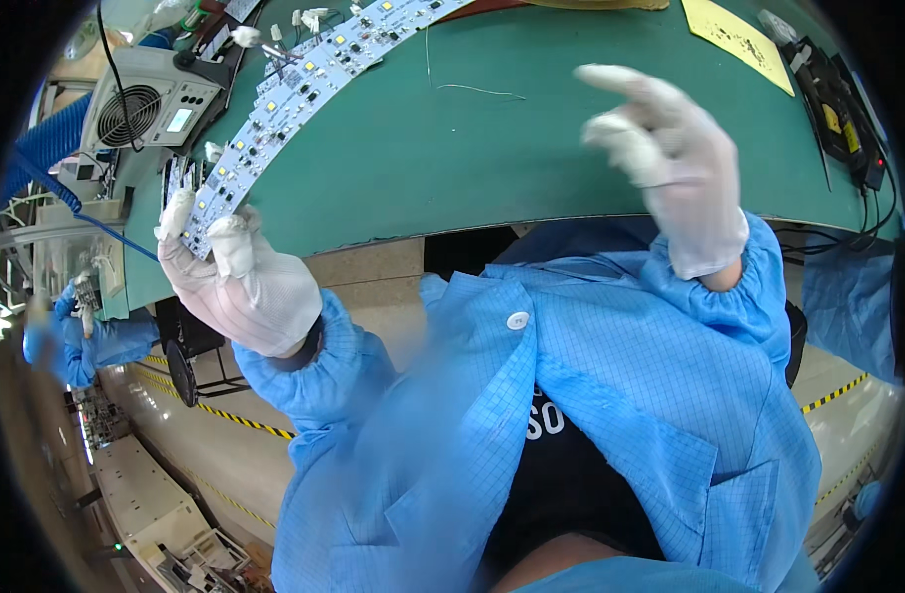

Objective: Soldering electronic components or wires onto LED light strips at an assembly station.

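In a white glove, my left hand (243, 282) grips the near end of a long white circuit board (286, 107). The board is dotted with small yellow-square LEDs and black components, and it slants away to the upper right over the green mat. White connectors on short wires show along its far left side. My right hand (675, 163), gloved too, hovers over the right part of the mat with its index finger stretched out to the left. Nothing shows between its fingers. A thin pale wire (480, 91) lies on the mat left of that hand.
The green mat (452, 178) covers the bench. A grey fan unit (141, 111) stands at the left, with blue hoses (52, 148) beside it. At the far right are a yellow sheet (739, 42) and a black device (836, 109) with cables. Another person (96, 341) works at the far left.
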The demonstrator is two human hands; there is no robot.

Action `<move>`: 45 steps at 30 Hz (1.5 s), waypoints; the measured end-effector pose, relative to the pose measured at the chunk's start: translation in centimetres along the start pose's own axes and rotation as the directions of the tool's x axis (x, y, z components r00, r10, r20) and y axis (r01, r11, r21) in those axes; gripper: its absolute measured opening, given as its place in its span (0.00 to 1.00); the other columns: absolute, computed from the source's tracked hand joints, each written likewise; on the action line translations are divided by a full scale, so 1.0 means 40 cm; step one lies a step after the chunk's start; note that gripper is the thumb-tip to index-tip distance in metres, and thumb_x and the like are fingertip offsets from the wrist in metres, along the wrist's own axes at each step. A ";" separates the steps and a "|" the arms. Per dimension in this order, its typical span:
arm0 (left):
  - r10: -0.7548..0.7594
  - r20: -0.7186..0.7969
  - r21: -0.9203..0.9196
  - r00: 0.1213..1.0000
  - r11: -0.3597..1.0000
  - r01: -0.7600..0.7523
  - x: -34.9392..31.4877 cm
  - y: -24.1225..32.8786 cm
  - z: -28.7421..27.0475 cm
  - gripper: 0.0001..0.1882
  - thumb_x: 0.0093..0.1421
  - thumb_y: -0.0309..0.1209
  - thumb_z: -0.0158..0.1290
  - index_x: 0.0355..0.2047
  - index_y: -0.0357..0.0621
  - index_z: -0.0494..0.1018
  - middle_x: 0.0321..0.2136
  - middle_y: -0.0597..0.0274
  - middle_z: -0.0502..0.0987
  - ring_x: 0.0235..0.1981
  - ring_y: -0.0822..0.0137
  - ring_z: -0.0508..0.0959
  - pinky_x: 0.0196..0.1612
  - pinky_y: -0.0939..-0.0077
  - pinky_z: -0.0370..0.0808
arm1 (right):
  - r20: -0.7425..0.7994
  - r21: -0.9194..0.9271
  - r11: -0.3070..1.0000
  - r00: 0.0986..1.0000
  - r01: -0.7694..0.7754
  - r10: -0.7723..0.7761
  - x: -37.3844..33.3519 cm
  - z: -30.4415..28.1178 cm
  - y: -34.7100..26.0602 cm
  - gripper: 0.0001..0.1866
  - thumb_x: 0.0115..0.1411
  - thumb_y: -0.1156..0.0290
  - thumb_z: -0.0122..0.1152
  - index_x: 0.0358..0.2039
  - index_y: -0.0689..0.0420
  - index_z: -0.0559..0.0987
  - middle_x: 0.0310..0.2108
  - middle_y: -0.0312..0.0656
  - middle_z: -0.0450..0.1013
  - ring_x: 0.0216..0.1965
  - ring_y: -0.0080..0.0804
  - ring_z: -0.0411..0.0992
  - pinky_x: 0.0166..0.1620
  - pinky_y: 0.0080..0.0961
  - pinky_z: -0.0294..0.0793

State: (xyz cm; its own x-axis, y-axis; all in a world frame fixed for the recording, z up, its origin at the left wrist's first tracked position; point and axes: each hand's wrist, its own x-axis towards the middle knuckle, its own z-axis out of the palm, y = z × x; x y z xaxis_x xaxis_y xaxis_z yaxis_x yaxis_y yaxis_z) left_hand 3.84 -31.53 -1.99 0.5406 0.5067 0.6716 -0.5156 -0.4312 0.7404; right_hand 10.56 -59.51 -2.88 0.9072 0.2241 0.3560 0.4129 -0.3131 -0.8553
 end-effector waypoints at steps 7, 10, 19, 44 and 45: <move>0.268 0.155 0.607 0.951 0.734 -0.306 -0.019 0.015 -0.004 0.12 0.56 0.23 0.46 0.41 0.33 0.67 0.38 0.50 0.72 0.37 0.61 0.75 0.40 0.75 0.72 | 0.333 -0.592 0.711 0.918 0.380 -0.213 0.132 0.221 0.029 0.12 0.52 0.67 0.57 0.35 0.62 0.74 0.26 0.50 0.75 0.31 0.42 0.75 0.33 0.34 0.76; 0.383 0.285 0.655 0.879 0.592 -0.470 -0.007 -0.004 -0.011 0.08 0.50 0.17 0.46 0.32 0.31 0.71 0.38 0.51 0.70 0.38 0.58 0.74 0.41 0.71 0.71 | 0.389 -0.678 0.630 0.912 0.378 -0.128 0.168 0.222 0.021 0.07 0.50 0.74 0.54 0.30 0.61 0.75 0.26 0.50 0.75 0.31 0.43 0.76 0.33 0.35 0.76; -0.009 0.131 0.246 0.991 0.969 -0.023 -0.037 -0.009 -0.007 0.13 0.50 0.20 0.46 0.38 0.35 0.67 0.39 0.53 0.69 0.40 0.62 0.72 0.44 0.71 0.70 | 0.386 -0.781 0.279 0.784 0.558 -0.486 0.171 -0.032 0.122 0.07 0.45 0.79 0.51 0.27 0.55 0.73 0.37 0.38 0.76 0.45 0.40 0.71 0.47 0.33 0.70; -0.127 0.259 0.253 0.957 0.966 0.060 -0.043 0.011 0.087 0.19 0.44 0.19 0.54 0.40 0.34 0.70 0.37 0.56 0.74 0.37 0.66 0.73 0.45 0.75 0.69 | -0.638 0.354 0.915 0.665 -0.194 0.388 0.108 -0.787 0.368 0.28 0.62 0.53 0.47 0.53 0.63 0.66 0.49 0.55 0.68 0.49 0.40 0.69 0.50 0.26 0.70; -0.124 0.249 0.263 0.960 0.963 0.056 -0.045 0.010 0.086 0.19 0.44 0.19 0.54 0.40 0.34 0.70 0.37 0.56 0.74 0.37 0.66 0.73 0.45 0.75 0.69 | -0.702 0.169 0.932 0.625 -0.319 0.341 0.090 -0.710 0.275 0.31 0.61 0.48 0.47 0.53 0.64 0.66 0.47 0.55 0.70 0.47 0.40 0.70 0.50 0.25 0.70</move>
State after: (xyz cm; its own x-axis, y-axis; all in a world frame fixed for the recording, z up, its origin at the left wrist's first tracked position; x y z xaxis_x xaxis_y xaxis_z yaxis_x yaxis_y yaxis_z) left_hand 4.93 -35.18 -2.82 0.7488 0.3537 0.5606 -0.2919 -0.5833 0.7580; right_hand 20.65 -88.35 -0.29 0.7641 -0.6150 0.1948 0.0816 -0.2073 -0.9749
